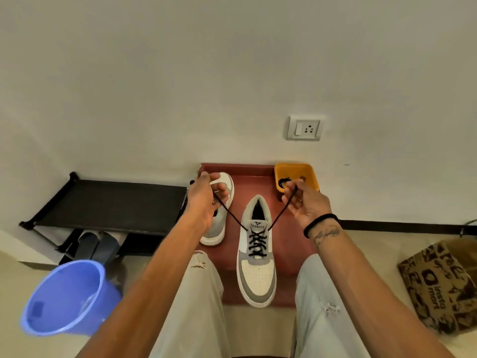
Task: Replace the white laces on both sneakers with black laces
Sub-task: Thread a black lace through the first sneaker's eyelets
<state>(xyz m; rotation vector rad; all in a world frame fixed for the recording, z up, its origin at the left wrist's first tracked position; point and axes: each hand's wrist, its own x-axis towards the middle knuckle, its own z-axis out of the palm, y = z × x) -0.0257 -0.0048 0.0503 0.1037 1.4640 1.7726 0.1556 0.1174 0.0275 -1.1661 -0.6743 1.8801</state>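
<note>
Black lace [258, 241] crisscrosses the nearer sneaker [256, 257] on the red table [255, 177]. Left hand [206, 195] and right hand [303, 202] each pinch one lace end in curled fingers, drawn taut. Behind the left hand lies the second sneaker [219, 228].

The left hand [205, 196] covers the middle of the second sneaker [219, 228], so its eyelets and any lace in it cannot be seen. The right hand [300, 202] stands in front of the yellow tray [309, 177], hiding most of what lies inside; only a dark loop shows, too small to identify. The ends of the black lace [278, 215] vanish inside both hands, and the cardboard box [438, 285] is cut off by the right edge.
</note>
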